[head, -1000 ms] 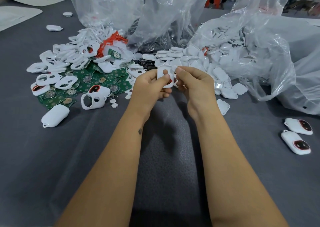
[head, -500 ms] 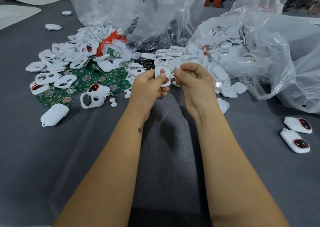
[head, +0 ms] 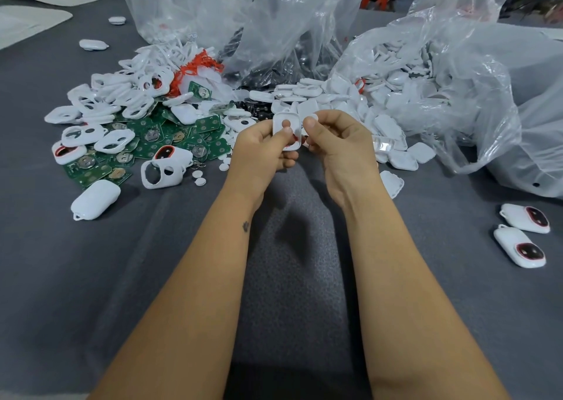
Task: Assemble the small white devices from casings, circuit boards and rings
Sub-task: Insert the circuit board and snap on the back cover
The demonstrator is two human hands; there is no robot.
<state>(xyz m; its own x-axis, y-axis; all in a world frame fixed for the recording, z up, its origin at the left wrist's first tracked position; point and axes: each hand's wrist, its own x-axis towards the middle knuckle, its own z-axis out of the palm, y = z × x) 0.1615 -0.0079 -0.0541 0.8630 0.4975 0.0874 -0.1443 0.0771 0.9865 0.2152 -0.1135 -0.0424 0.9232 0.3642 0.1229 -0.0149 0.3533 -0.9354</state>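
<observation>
My left hand holds a small white casing upright above the grey table, thumb pressed on its front; a red ring shows at its lower edge. Just right of the casing, my right hand is curled and pinches a small white round piece between thumb and forefinger. Green circuit boards lie in a heap to the left, mixed with white casing fronts. A pile of white casing backs spills from a plastic bag behind my hands.
Two finished devices with dark red-rimmed windows lie at the right. A closed white casing and a hollow casing sit left of my left arm. Clear plastic bags crowd the back and right. Small white discs lie near the boards.
My hands have separated slightly. The right hand has drawn off the casing and now pinches a small white piece beside it; the left hand keeps hold of the casing.
</observation>
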